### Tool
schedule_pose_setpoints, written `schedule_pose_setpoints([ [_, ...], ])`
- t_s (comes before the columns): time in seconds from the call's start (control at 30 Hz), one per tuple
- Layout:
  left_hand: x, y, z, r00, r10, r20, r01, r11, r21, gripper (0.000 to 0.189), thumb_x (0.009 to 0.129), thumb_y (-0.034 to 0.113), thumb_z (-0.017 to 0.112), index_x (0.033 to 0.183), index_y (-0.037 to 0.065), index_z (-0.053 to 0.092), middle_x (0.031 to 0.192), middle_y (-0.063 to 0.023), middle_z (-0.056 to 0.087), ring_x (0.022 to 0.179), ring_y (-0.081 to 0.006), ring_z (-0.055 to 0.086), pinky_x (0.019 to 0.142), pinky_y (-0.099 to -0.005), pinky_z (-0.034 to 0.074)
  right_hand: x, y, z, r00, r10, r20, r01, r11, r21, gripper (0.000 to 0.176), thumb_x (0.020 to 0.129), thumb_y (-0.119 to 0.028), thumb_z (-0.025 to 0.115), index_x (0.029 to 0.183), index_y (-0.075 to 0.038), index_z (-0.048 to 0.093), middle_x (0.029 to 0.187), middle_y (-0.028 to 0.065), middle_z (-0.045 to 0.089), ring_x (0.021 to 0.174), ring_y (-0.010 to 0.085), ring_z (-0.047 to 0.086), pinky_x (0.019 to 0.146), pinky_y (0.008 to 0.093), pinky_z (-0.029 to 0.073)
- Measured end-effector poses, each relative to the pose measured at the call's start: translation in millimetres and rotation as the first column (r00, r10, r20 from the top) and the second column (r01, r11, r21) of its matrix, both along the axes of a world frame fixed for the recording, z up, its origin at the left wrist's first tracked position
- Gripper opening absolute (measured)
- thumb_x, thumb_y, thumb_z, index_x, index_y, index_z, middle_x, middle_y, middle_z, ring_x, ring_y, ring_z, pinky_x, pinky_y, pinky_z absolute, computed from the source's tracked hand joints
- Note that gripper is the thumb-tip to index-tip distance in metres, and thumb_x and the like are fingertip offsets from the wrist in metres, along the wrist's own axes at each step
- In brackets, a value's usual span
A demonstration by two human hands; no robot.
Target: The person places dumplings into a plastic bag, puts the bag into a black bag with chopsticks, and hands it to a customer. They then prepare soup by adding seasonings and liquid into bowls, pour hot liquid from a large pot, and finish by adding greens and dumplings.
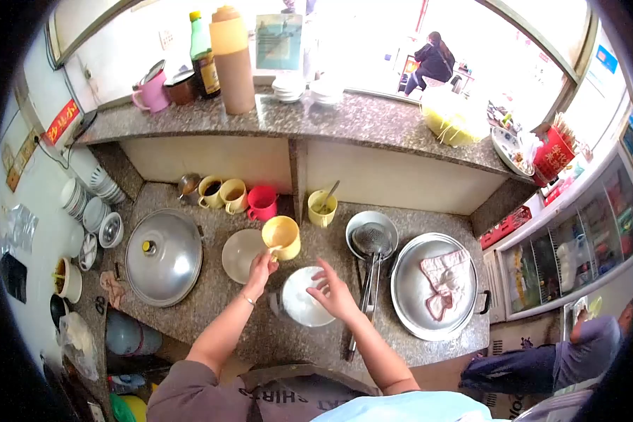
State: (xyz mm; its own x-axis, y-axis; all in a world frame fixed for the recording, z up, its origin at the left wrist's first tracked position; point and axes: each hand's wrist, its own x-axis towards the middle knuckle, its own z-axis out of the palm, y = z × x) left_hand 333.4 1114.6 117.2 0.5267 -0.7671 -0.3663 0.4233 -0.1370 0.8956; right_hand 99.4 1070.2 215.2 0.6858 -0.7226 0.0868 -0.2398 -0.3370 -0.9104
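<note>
Granite table (274, 344): speckled grey-brown, L-shaped, runs under both arms.
Left hand (260, 271): closed on handle of yellow mug (283, 238), mug upright, lifted just above the table; thin bracelet at wrist.
Right hand (333, 292): fingers bent down, tips touching white lid (299, 306); can't tell if it grips or only rests.
White lid: round, straight in front of the person, between the two hands, just below the yellow mug; what's under it is hidden.
Beige saucer (239, 254): flat on table, just left of yellow mug, partly behind it.
Wire strainer (371, 240): basket sits in metal bowl (373, 219), long handles run back toward near edge, right of right hand.
Round metal tray (418, 295): far right, pink cloth (444, 278) crumpled on it.
Big metal lid (163, 257): domed, yellow knob, left of saucer, well apart from hands.
Cup row: two yellow cups (221, 192) with dark liquid, red mug (262, 202), yellow cup with spoon (321, 207), against back wall.
White bowls (84, 204): stacked, far left.
Upper ledge (373, 119): pink mug (151, 91), green-capped bottle (204, 60), tan squeeze bottle (232, 63), yellow bag (454, 116).
Others: one person low right (584, 348), one seated far back (432, 63).
</note>
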Motion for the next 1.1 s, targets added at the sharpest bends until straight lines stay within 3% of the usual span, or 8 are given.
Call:
schedule_pose_setpoints([
  [0.23,49.4,-124.2,-79.1,0.989,0.122,0.082,-0.133,0.979,0.156,0.037,0.095,0.040,0.042,0.100,0.005,0.050,0.082,-0.0043,0.054,0.064,-0.0127,0.055,0.059,-0.0299,0.052,-82.1,6.1,-88.0,0.975,-0.174,-0.141,0.203,0.953,0.227,0.063,0.084,-0.015,0.064,0.136,-0.003,0.031,0.096,0.0103,0.062,0.082,0.0159,0.061,0.072,0.0288,0.050],
  [0.43,71.2,-163.8,-113.8,0.994,0.009,0.110,-0.027,0.986,0.162,0.030,0.095,0.032,0.044,0.111,0.007,0.043,0.078,-0.0077,0.055,0.063,-0.0160,0.057,0.058,-0.0337,0.055,-122.7,22.7,-121.3,0.947,-0.233,-0.220,0.298,0.891,0.342,0.055,0.085,-0.014,0.063,0.132,-0.002,0.038,0.094,0.0070,0.061,0.081,0.0107,0.059,0.073,0.0259,0.048],
  [0.53,76.2,-165.8,-93.9,0.925,0.166,0.342,-0.221,0.967,0.129,0.043,0.089,0.011,0.049,0.125,0.015,0.027,0.084,-0.0131,0.057,0.047,-0.0200,0.056,0.045,-0.0318,0.052,-124.6,17.7,-126.7,0.936,-0.283,-0.211,0.347,0.844,0.408,0.054,0.083,-0.019,0.065,0.131,-0.007,0.044,0.094,0.0105,0.065,0.086,0.0190,0.064,0.079,0.0319,0.049],
  [0.63,104.1,-178.5,-80.0,0.889,0.382,0.254,-0.428,0.889,0.162,0.043,0.089,0.014,0.050,0.126,0.016,0.027,0.085,-0.0122,0.057,0.052,-0.0218,0.058,0.047,-0.0342,0.054,-114.0,6.7,-105.8,0.934,-0.283,-0.220,0.352,0.835,0.422,0.049,0.083,-0.019,0.065,0.127,-0.006,0.048,0.094,0.0097,0.066,0.086,0.0181,0.064,0.079,0.0318,0.049],
  [0.77,167.0,-179.3,-120.0,0.982,0.184,-0.030,-0.165,0.935,0.315,0.029,0.091,0.025,0.048,0.117,0.015,0.037,0.089,-0.0084,0.055,0.062,-0.0185,0.058,0.055,-0.0377,0.055,-108.0,-0.1,-115.8,0.922,-0.293,-0.253,0.360,0.889,0.283,0.044,0.083,-0.019,0.065,0.122,-0.005,0.052,0.091,0.0099,0.067,0.085,0.0176,0.064,0.077,0.0318,0.050],
  [0.9,174.6,-159.4,-116.8,0.990,0.108,0.095,-0.131,0.949,0.288,0.023,0.095,0.035,0.043,0.100,0.013,0.048,0.081,-0.0028,0.049,0.059,-0.0134,0.052,0.052,-0.0318,0.050,-94.9,-2.6,-87.1,0.926,-0.236,-0.296,0.319,0.907,0.274,0.039,0.085,-0.016,0.062,0.119,-0.001,0.052,0.088,0.0081,0.065,0.079,0.0130,0.061,0.072,0.0277,0.049],
  [0.93,175.3,-151.8,-114.5,0.995,0.097,-0.017,-0.092,0.976,0.195,0.028,0.095,0.038,0.043,0.096,0.011,0.049,0.079,-0.0006,0.046,0.057,-0.0124,0.050,0.051,-0.0281,0.047,-90.4,-2.5,-75.7,0.927,-0.215,-0.306,0.314,0.892,0.325,0.039,0.085,-0.017,0.062,0.119,-0.001,0.052,0.087,0.0092,0.065,0.078,0.0138,0.061,0.072,0.0287,0.049],
  [1.1,139.2,-99.0,-41.3,0.985,0.056,0.166,-0.075,0.991,0.108,0.031,0.094,0.041,0.046,0.106,0.013,0.052,0.084,0.0013,0.050,0.061,-0.0095,0.050,0.053,-0.0249,0.046,-82.3,-0.4,-84.6,0.932,-0.149,-0.329,0.225,0.952,0.206,0.039,0.086,-0.021,0.061,0.118,-0.001,0.053,0.087,0.0112,0.065,0.079,0.0155,0.062,0.072,0.0305,0.050],
])
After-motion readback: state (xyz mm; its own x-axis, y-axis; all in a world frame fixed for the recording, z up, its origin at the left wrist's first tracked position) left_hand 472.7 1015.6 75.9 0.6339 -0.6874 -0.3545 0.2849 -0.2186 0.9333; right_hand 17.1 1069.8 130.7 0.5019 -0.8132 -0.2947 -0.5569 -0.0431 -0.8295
